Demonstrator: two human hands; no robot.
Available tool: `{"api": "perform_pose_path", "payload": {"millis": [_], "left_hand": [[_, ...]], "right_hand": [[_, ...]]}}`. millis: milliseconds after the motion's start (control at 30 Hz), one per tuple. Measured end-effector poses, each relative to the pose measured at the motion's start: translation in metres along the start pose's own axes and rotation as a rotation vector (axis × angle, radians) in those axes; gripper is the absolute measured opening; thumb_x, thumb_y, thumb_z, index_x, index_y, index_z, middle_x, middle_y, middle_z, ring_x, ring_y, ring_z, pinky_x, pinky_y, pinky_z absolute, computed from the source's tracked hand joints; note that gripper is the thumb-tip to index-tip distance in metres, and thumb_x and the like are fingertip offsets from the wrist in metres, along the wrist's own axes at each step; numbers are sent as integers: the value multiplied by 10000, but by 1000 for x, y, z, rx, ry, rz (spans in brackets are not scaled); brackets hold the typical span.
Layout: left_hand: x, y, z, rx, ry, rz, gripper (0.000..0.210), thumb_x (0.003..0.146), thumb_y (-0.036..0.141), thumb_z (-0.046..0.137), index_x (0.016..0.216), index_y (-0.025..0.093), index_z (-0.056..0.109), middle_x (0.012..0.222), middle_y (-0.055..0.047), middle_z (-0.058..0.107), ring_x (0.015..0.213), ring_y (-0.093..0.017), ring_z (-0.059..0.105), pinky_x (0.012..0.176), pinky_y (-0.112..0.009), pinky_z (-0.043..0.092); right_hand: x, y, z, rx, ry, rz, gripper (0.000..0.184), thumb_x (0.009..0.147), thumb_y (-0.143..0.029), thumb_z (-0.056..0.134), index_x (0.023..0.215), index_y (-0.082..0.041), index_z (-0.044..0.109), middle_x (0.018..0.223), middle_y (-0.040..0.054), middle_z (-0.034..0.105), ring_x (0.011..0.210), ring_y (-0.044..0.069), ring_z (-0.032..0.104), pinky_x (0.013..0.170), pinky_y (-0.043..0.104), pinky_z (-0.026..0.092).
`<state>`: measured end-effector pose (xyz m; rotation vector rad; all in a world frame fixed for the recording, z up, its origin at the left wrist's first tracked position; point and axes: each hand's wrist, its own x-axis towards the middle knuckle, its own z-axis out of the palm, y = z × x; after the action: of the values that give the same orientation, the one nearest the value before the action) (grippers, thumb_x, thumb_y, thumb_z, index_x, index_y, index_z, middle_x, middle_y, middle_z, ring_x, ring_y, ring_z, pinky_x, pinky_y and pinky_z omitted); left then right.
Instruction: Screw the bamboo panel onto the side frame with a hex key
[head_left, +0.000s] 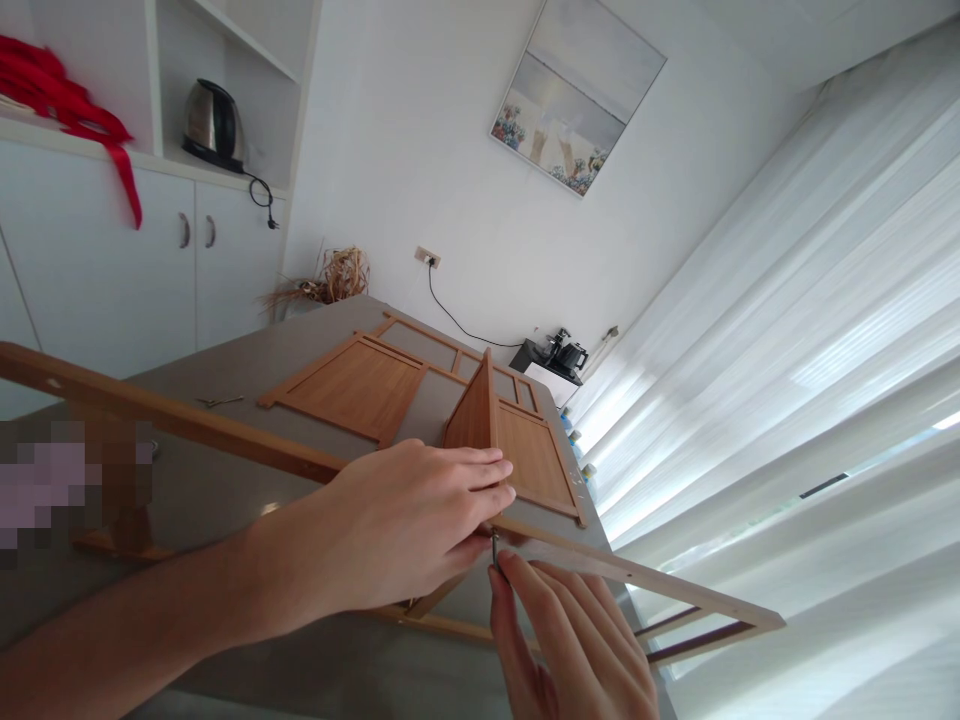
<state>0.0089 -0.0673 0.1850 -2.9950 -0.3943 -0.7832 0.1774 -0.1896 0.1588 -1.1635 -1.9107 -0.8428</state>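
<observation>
A wooden frame (637,570) stands on edge across the table, its long top rail running from the left edge to the right. My left hand (412,510) grips it near the middle, fingers over the joint with an upright wooden panel (471,405) behind and the thumb low by the rail. My right hand (570,630) is closed, pinching a thin metal screw (495,548) between thumb and forefinger. The screw is held upright against the rail, close to the left thumb. Its tip is hard to make out.
Flat wooden panels (352,385) lie farther back on the grey table (300,335). A small metal tool (220,401) lies at the left. White curtains (840,400) hang at the right. A black appliance (562,355) stands behind the table.
</observation>
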Motion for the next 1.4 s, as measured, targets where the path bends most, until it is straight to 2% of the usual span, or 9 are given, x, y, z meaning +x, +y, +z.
{"api": "perform_pose_path", "payload": {"millis": [100,233,333,433,567,733,900,1133,1400], "left_hand": [[0,0,1,-3,8,0,348,1056,298,543,1370,204,661,1545,-6,577,1434,-151,539,1126,-282,509],[-1,-1,2,-2,7,-10,368,1054,314,547,1395,216,644,1556,1,564,1442,-155,531,1144,-294,498],[-1,-1,1,1,1,-4,365,1061,323,533,1387,210,650,1556,-5,564,1444,-157,529,1142,-291,498],[-1,0,1,4,1,-5,361,1066,333,527,1380,209,656,1548,-5,571,1439,-156,534,1127,-286,510],[-1,-1,0,7,6,0,359,1066,328,526,1380,211,654,1549,2,571,1438,-152,534,1125,-286,512],[-1,-1,2,8,2,-3,361,1056,321,544,1387,219,649,1550,5,572,1440,-148,532,1128,-286,511],[-1,-1,2,13,9,-1,358,1057,317,540,1382,217,652,1539,5,585,1428,-152,546,1124,-291,516],[-1,-1,2,24,18,7,354,1057,313,541,1377,214,656,1535,4,589,1416,-156,559,1101,-289,531],[0,-1,1,37,20,10,342,1063,328,536,1364,224,663,1520,17,604,1403,-152,570,1071,-282,546]], "right_hand": [[-2,0,2,-14,134,14,123,962,-53,631,914,-119,723,745,18,740,656,115,710,727,264,512],[-4,1,1,-62,3,-34,94,916,-37,694,971,-105,730,797,36,765,711,143,738,728,276,517],[-3,2,-2,-104,130,-36,152,999,-84,607,916,-129,726,757,27,757,670,133,727,707,282,499],[-1,4,-7,-116,-15,-83,85,974,-75,650,987,-117,723,819,42,781,736,147,757,747,280,526],[0,7,-10,-112,-55,-112,78,962,-60,667,1009,-90,721,835,49,782,747,139,757,753,281,529],[-7,4,4,-109,132,-55,146,1003,-87,619,932,-123,742,772,26,765,697,134,731,729,298,502],[-10,3,9,-109,135,-43,151,1008,-94,614,925,-127,736,776,31,763,682,141,723,724,311,492],[-2,9,-12,-116,-94,-136,118,933,-41,688,1032,-88,733,875,65,788,753,163,754,729,313,521],[-6,1,-2,-99,77,-4,152,994,-73,600,961,-146,728,788,26,761,663,145,692,706,318,459]]}}
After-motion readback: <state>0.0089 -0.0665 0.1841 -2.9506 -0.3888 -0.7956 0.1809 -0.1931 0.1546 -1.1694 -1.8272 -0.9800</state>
